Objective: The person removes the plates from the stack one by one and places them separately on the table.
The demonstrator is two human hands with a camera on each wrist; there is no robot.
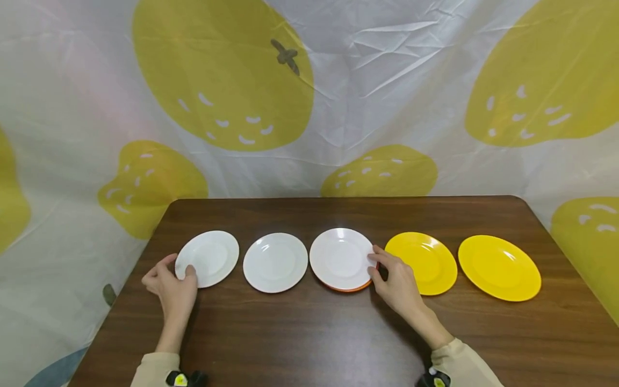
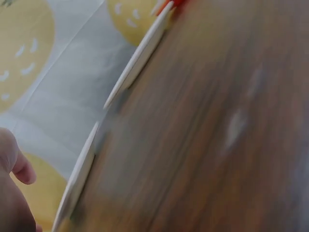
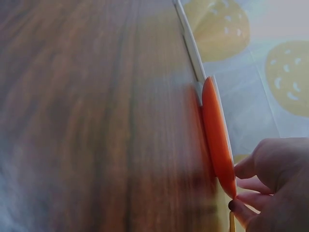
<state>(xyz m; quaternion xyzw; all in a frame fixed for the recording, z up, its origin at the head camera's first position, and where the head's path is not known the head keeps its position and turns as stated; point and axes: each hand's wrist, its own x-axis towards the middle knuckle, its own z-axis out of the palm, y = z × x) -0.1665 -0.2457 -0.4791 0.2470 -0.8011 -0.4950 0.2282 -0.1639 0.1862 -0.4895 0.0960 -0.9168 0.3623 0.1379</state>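
Observation:
In the head view, a white plate [image 1: 341,259] lies on top of an orange plate [image 1: 355,290], whose rim peeks out below it. My right hand [image 1: 398,282] pinches the right rim of the white plate, and the right wrist view shows its fingertips at the edge of this stack. My left hand [image 1: 171,287] is at the lower left rim of the leftmost white plate [image 1: 210,259], thumb over the edge. From the left wrist, that thumb [image 2: 24,170] appears a little apart from the plate [image 2: 77,179]. Between them lies another white plate [image 1: 275,263].
Two yellow plates, a nearer one [image 1: 425,263] beside my right hand and a farther one [image 1: 500,267], lie to the right in the same row. The row stands on a brown wooden table [image 1: 300,338]. Behind its back edge hangs a lemon-print cloth [image 1: 338,97].

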